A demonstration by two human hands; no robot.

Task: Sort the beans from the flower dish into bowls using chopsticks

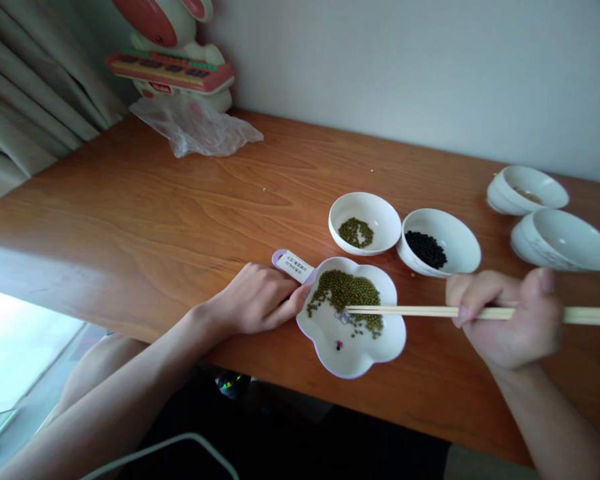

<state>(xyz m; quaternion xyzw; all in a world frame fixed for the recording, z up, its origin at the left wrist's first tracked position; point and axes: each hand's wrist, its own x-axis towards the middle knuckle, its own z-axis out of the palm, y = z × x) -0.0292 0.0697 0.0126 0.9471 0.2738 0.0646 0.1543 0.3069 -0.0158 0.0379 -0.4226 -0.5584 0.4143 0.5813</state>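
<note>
A white flower-shaped dish (330, 347) with a purple rim and a labelled handle sits near the table's front edge. Green mung beans (353, 290) lie mostly in its far half. My left hand (260, 297) is closed at the dish's left side, its thumb on the rim and its other fingers partly hidden. Wooden chopsticks (425, 311) are gripped in my right hand (510, 320), right of the dish; their tips meet at the edge of the beans. No bean shows clearly between the tips.
Behind the dish stand a bowl of mung beans (387, 223) and a bowl of black beans (463, 243). Two more white bowls, a far one (503, 193) and a nearer one (570, 237), are at right. A plastic bag (200, 130) and a toy keyboard figure (175, 73) occupy the back left.
</note>
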